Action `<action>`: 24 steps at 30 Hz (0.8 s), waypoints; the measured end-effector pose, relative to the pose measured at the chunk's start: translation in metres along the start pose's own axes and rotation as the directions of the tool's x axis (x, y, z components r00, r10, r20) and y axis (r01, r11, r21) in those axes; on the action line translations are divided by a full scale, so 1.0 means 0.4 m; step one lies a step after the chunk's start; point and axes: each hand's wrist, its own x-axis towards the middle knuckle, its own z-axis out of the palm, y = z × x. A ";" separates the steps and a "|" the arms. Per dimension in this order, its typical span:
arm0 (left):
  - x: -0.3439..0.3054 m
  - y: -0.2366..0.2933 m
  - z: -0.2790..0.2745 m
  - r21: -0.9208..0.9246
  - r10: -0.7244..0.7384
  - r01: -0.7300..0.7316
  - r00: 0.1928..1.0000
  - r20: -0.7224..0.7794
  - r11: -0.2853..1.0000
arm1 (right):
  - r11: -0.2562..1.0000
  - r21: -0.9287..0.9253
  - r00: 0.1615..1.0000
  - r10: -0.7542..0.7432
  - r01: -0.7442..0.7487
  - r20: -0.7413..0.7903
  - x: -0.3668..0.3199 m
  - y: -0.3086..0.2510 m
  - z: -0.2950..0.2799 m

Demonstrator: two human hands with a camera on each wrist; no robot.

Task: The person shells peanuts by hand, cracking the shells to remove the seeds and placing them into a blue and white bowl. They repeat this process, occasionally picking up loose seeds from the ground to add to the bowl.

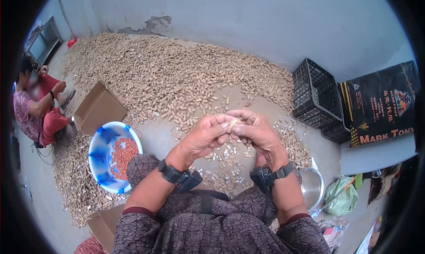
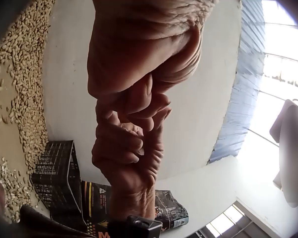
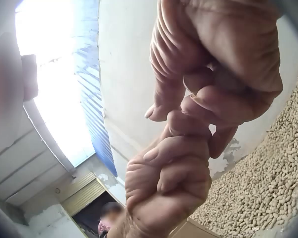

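Between my two hands a pale peanut in its shell (image 1: 232,125) is pinched, held up over the floor in front of my lap. My left hand (image 1: 206,136) grips it from the left with thumb and curled fingers. From the other side my right hand (image 1: 256,132) pinches it, thumb against the shell. In the left wrist view the right hand (image 2: 126,148) meets the left at the fingertips. The right wrist view shows the left hand (image 3: 171,171) with its fingers folded in; the peanut is hidden there by fingers.
Unshelled peanuts (image 1: 164,72) spread along the wall. Broken shells (image 1: 228,165) litter the floor below my hands. A blue-and-white basin (image 1: 94,154) holds reddish kernels (image 1: 124,154) at left, near a cardboard box (image 1: 102,105) and a seated person (image 1: 40,108). At right are black crates (image 1: 316,94) and a metal bowl (image 1: 312,187).
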 end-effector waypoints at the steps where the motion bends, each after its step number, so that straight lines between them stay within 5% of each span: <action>1: 0.000 -0.004 0.005 0.033 0.033 -0.033 0.999 -0.010 0.999 | 0.999 0.041 1.000 -0.018 0.017 0.019 0.002 0.005 0.006; 12: -0.022 0.000 0.066 0.189 0.162 -0.155 0.986 -0.023 0.970 | 0.971 0.224 0.970 -0.135 0.089 0.200 -0.006 -0.005 0.014; 15: -0.034 0.021 0.094 0.294 0.194 -0.171 0.980 -0.049 0.940 | 0.965 0.241 0.976 -0.147 0.106 0.158 -0.011 -0.019 0.027; 17: -0.033 0.015 0.110 0.562 0.317 -0.225 0.946 -0.072 0.796 | 0.974 0.185 0.977 -0.161 0.135 0.136 -0.011 -0.017 0.026; 24: 0.001 0.019 0.082 0.512 0.420 -0.336 0.906 -0.054 0.791 | 0.963 0.234 0.986 -0.152 0.132 0.072 0.027 -0.017 0.037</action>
